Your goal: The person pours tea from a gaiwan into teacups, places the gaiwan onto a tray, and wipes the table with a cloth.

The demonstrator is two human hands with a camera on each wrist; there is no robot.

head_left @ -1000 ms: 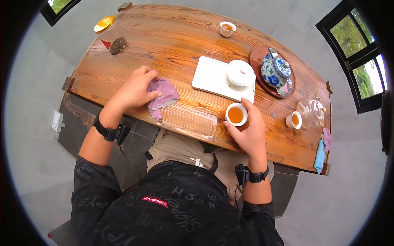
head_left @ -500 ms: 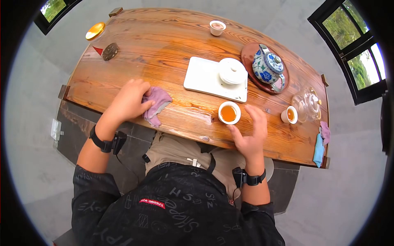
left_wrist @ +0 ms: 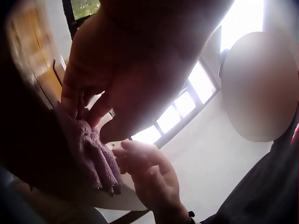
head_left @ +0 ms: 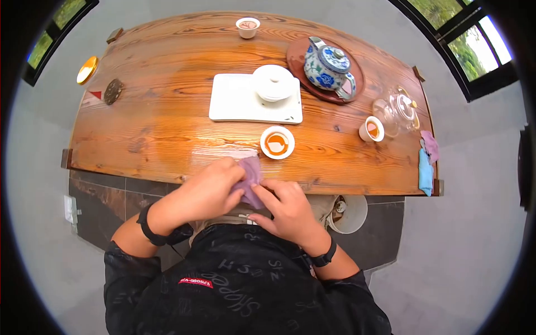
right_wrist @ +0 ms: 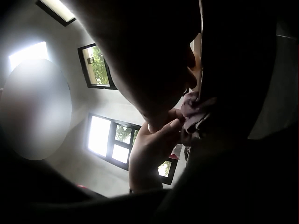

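A purple cloth is bunched in my left hand, which grips its upper part at the table's front edge. From the other side my right hand meets the cloth, its index fingertip on the fabric and its thumb apart, lower down; I cannot tell whether it pinches the cloth. In the left wrist view, folds of the cloth hang below the left fingers, beside the right hand. Just beyond the hands stands a white teacup of amber tea, touched by neither.
Behind the cup lies a white tray bearing a lidded white gaiwan. A blue-and-white teapot stands on a round brown tray. Rightward are another teacup, a glass teapot and a blue cloth. A third cup stands far back.
My right hand has let go of the teacup, opened beside it, then come left to the cloth. My left hand has drawn the cloth rightward to the table's front edge. The head view has turned right.
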